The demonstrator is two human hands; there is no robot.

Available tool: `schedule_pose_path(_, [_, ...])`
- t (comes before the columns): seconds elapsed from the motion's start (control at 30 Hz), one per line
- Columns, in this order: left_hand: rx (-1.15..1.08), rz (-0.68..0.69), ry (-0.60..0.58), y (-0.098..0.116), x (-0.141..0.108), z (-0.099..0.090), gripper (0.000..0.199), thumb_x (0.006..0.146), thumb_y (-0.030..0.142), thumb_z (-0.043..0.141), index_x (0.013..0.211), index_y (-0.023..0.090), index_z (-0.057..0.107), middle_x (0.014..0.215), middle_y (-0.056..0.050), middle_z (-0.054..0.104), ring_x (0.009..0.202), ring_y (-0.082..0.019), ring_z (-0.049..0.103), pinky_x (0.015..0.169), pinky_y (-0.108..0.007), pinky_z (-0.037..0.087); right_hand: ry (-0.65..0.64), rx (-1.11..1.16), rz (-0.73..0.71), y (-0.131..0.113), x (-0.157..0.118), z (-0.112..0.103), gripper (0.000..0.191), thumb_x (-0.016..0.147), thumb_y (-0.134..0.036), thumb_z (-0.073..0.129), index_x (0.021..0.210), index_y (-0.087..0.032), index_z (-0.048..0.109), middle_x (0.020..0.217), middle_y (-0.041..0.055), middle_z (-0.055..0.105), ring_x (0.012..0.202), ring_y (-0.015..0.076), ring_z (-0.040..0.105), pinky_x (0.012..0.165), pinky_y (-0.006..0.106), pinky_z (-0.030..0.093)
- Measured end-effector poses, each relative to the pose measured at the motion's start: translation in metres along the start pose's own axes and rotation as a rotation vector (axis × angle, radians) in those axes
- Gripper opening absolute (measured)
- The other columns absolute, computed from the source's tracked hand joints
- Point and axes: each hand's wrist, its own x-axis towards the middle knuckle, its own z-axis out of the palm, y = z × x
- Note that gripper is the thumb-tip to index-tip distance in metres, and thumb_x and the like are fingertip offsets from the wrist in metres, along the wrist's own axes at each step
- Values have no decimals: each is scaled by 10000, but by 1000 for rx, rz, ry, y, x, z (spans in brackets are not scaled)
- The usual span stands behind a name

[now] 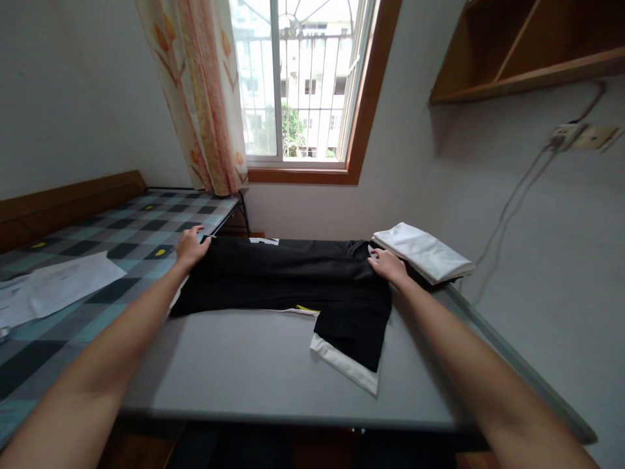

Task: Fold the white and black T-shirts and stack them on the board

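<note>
A black T-shirt [273,280] lies sideways across the grey table [244,371], its body partly doubled over. White fabric [344,363] shows beneath the near sleeve and along the lower edge, with a small yellow strip [307,309] near the armpit. My left hand [193,247] grips the shirt's hem end at the left, thumb against the cloth and some fingers raised. At the neck end, my right hand [388,266] holds the fabric by the collar; its fingertips are partly hidden in the cloth.
Folded white cloths [422,251] are stacked on dark fabric at the table's right back corner. To the left stands a bed with a checked cover [161,225], with white paper or plastic [58,286] on it. A curtain [205,98], wall shelf [527,81] and hanging cables [508,208] surround the table.
</note>
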Motion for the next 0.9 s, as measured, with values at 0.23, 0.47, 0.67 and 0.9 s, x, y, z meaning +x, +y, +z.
schedule_pose_path(0.23, [0, 625, -135, 35, -77, 41, 402, 945, 425, 398, 1234, 236, 602, 1353, -100, 521, 1313, -272, 412, 1061, -442, 315, 198, -91, -431, -22, -61, 33, 434, 947, -461, 406, 1239, -221, 618, 1344, 134, 525, 1278, 299, 425, 1033, 459, 341])
schedule_pose_path(0.47, [135, 686, -390, 37, -113, 44, 562, 935, 539, 382, 1450, 313, 390, 1524, -54, 365, 1438, -285, 210, 1110, -490, 194, -43, -195, -461, -14, -76, 41, 584, 930, -562, 391, 1451, -298, 414, 1538, 92, 310, 1435, 333, 179, 1124, 501, 228])
schedule_pose_path(0.67, [172, 650, -486, 40, -155, 25, 582, 941, 563, 338, 1471, 324, 349, 1548, -36, 318, 1428, -270, 253, 1130, -491, 179, -130, -159, -468, 3, -104, 31, 611, 935, -579, 350, 1472, -288, 380, 1535, 86, 330, 1424, 309, 239, 1130, 462, 257])
schedule_pose_path(0.9, [89, 665, -547, 35, -170, -1, 545, 949, 559, 310, 1414, 311, 450, 1487, -36, 428, 1364, -253, 377, 1094, -446, 298, -112, -118, -506, 8, -141, 6, 567, 929, -569, 388, 1417, -291, 467, 1474, 90, 428, 1358, 296, 366, 1084, 462, 321])
